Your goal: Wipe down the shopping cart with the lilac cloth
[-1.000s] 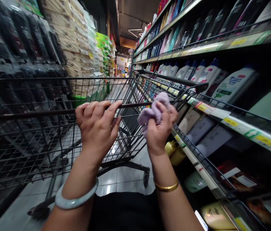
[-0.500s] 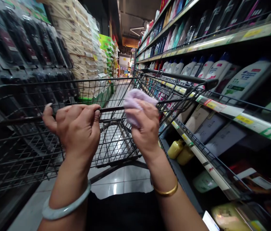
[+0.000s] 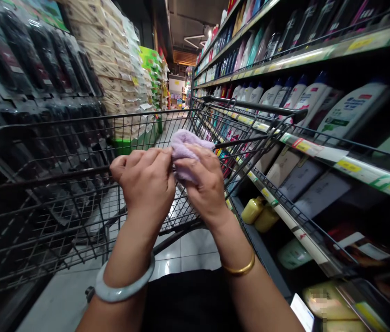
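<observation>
A black wire shopping cart (image 3: 59, 193) stands in front of me in a shop aisle. My left hand (image 3: 144, 184) is closed over the cart's top rail (image 3: 42, 177), fingers curled round it. My right hand (image 3: 203, 184) sits right beside it on the same rail, gripping a bunched lilac cloth (image 3: 184, 140) that is pressed against the rail. The two hands touch at the knuckles. A pale green bangle is on my left wrist and a gold one on my right.
Shelves of white and dark bottles (image 3: 305, 97) with yellow price tags line the right side, close to the cart. Dark packaged goods (image 3: 25, 60) hang on the left, with stacked beige packs (image 3: 111, 60) behind. A tiled aisle floor (image 3: 181, 253) runs ahead.
My left hand slid right along the rail until it met my right hand. My right hand with the cloth shifted slightly left along the rail.
</observation>
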`<state>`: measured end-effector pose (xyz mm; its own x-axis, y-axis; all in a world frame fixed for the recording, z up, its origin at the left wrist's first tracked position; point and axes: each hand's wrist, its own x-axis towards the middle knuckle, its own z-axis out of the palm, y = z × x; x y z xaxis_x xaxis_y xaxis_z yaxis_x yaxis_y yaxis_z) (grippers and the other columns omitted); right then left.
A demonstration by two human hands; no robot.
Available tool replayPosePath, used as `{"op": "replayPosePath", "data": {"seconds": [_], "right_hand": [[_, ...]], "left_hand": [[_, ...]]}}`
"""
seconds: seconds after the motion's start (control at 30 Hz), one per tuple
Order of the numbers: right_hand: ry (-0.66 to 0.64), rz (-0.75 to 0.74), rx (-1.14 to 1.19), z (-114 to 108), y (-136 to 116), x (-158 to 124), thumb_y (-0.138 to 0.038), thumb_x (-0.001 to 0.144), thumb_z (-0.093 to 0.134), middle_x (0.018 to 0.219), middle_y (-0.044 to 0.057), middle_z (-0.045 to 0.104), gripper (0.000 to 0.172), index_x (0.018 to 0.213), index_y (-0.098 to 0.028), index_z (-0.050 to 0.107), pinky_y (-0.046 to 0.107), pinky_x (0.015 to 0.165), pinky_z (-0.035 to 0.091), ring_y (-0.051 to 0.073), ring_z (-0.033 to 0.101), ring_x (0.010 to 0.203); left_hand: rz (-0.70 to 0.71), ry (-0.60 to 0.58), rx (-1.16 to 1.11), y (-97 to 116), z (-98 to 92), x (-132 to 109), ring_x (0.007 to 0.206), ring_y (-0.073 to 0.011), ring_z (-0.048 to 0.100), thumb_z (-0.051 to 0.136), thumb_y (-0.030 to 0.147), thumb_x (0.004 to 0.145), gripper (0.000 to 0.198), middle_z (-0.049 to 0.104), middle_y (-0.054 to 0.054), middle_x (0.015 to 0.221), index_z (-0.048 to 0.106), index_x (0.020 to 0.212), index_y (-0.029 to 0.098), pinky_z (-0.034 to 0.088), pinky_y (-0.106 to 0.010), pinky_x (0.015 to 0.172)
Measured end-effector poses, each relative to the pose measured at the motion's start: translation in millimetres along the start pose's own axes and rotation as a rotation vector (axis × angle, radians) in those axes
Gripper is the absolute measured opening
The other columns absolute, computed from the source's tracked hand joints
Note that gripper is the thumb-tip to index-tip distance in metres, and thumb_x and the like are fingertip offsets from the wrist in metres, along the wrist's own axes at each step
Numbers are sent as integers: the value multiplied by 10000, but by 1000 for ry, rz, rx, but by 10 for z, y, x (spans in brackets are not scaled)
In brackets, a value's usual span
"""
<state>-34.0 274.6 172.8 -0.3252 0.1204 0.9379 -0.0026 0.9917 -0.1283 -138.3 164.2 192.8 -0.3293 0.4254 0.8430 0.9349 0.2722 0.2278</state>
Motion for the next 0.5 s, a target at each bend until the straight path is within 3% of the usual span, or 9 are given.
{"op": "replayPosePath", "data": {"seconds": [0.1, 0.2, 0.33, 0.4, 0.5], "right_hand": [[143, 118, -43, -105, 197, -39, -75, 836, 564, 1343, 47, 654, 367, 1114, -267, 708, 488, 1194, 403, 220, 553, 1335], [242, 227, -101, -164, 240, -77, -57, 816, 537, 1338, 65, 647, 413, 1140, -260, 692, 541, 1206, 370, 244, 524, 1362], [84, 93, -87, -64, 115, -155, -77, 833, 573, 1435, 49, 576, 432, 1201, -286, 661, 495, 1239, 363, 232, 464, 1416], [82, 49, -131, -9, 201, -222, -100, 840, 595, 1421, 50, 560, 388, 1170, -291, 665, 465, 1207, 413, 228, 494, 1376], [305, 289, -238, 29, 474, -355, -110, 834, 564, 1283, 99, 559, 299, 1078, -250, 664, 505, 1135, 471, 253, 534, 1285]], "left_hand": [[86, -42, -76, 16, -111, -29, 1182, -282, 605, 461, 245, 976, 407, 717, -5, 1281, 649, 1318, 359, 267, -579, 1121], [-6, 1, -26, 1, -237, -59, 1272, -302, 553, 468, 319, 992, 366, 720, 21, 1261, 664, 1293, 385, 127, -637, 1200], [-108, -3, 68, 6, -251, -72, 1159, -314, 578, 459, 423, 989, 319, 741, -18, 1047, 725, 1145, 342, 219, -624, 1150], [-117, -12, 81, 35, -195, -68, 1097, -326, 580, 472, 427, 976, 310, 726, -41, 985, 726, 1127, 333, 239, -634, 1099], [-145, -13, 22, 90, -99, -66, 1101, -352, 553, 509, 409, 945, 298, 708, -62, 955, 723, 1143, 348, 209, -651, 1055]]}}
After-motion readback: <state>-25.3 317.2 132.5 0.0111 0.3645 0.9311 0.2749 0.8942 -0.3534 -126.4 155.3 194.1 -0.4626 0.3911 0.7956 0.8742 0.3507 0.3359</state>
